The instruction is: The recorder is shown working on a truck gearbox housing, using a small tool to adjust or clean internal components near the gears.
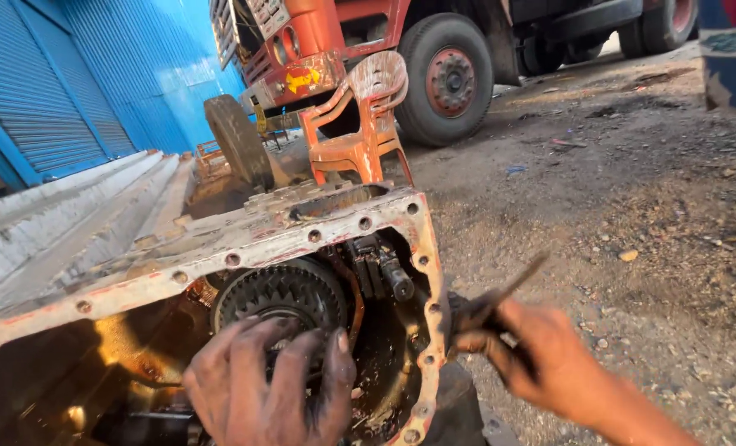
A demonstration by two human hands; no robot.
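Greasy and spread-fingered, the left hand [269, 388] rests open against the toothed gear [281, 293] inside the open gearbox housing [219, 244], just below the housing's bolt-holed top flange. Oil-dark shafts and a smaller splined part [389, 272] sit in the housing beside the gear, toward its right wall. Just outside that right wall, the right hand [541, 355] is closed around a thin dark tool [496, 301], blurred. Behind the housing stand an orange plastic chair [364, 124] and a truck [434, 58].
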